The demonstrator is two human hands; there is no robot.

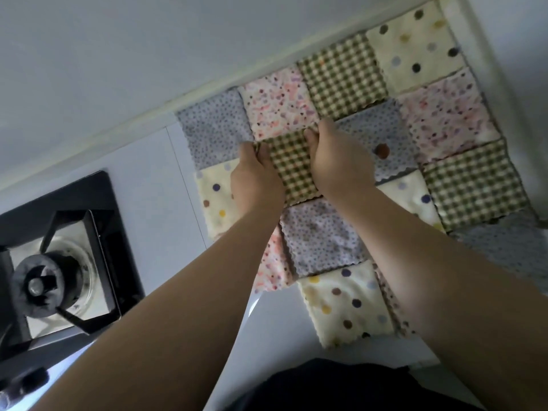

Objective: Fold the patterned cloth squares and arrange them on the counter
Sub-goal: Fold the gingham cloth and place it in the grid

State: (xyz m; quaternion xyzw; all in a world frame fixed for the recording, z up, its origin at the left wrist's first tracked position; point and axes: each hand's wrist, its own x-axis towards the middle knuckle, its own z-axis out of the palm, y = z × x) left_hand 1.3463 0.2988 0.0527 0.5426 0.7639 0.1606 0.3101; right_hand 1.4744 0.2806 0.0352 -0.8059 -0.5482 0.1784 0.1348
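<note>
Reaching forward side by side, backs up: left hand (pixel 256 179) and right hand (pixel 341 164) gripping the checked cloth (pixel 293 164) at opposite sides, fingers curled.

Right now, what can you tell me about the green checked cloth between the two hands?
The checked cloth is a square of olive-green and cream gingham, soft and fuzzy-looking, with a wavy near edge. It lies flat on the white counter. A pink speckled square borders its far side and a grey dotted square its near side. The left hand holds its left edge and the right hand its right edge, fingers curled at the far corners.
</note>
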